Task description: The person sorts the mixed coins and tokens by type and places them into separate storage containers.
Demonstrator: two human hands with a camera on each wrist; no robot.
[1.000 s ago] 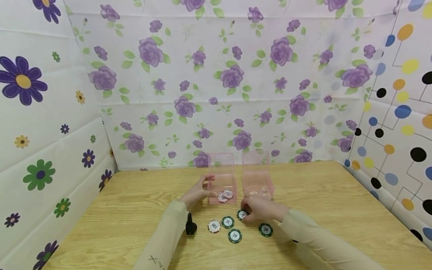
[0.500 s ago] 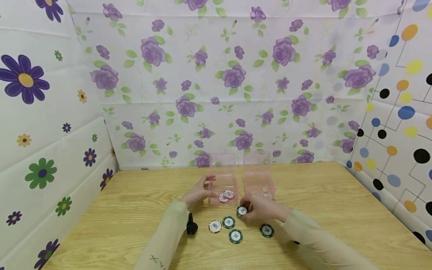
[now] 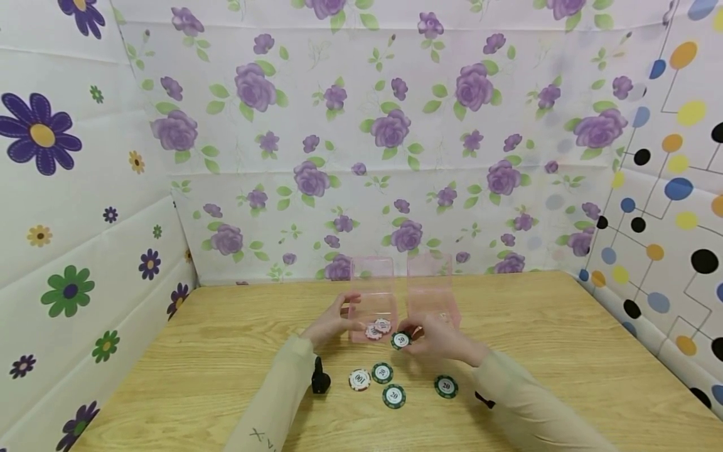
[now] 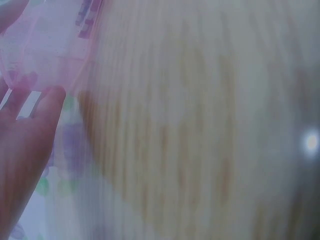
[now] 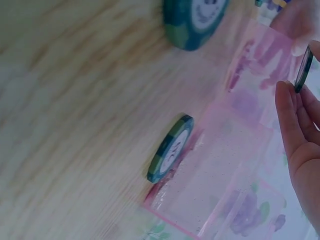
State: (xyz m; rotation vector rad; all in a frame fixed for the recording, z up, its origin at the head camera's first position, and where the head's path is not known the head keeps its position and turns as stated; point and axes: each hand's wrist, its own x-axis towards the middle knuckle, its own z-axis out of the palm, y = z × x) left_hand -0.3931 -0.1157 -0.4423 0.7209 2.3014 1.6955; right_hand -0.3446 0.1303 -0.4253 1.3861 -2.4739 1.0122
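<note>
My right hand [image 3: 437, 339] pinches a green-rimmed poker chip [image 3: 401, 340] marked 20 between thumb and fingers. The chip is raised near the front right corner of the left pink clear box [image 3: 369, 304], and appears edge-on in the right wrist view. Inside that box lie two pale poker chips [image 3: 377, 328]. My left hand [image 3: 330, 323] rests at the box's left side with thumb and fingers spread; in the left wrist view, its fingertips [image 4: 56, 92] are right at the pink wall. Beside it stands a second pink clear box [image 3: 432, 298], partly hidden by my right hand.
Before the boxes lie a white chip [image 3: 359, 379] marked 100 and three green chips: one beside it [image 3: 382, 373], another nearer me [image 3: 394, 396], the third to the right [image 3: 446, 386]. Both lids stand raised. The wooden table [image 3: 254, 364] ends at a flowered backdrop [image 3: 333, 125].
My right hand has picked the green chip up off the table and carried it up and slightly left, toward the left box. My left hand has stayed at that box.
</note>
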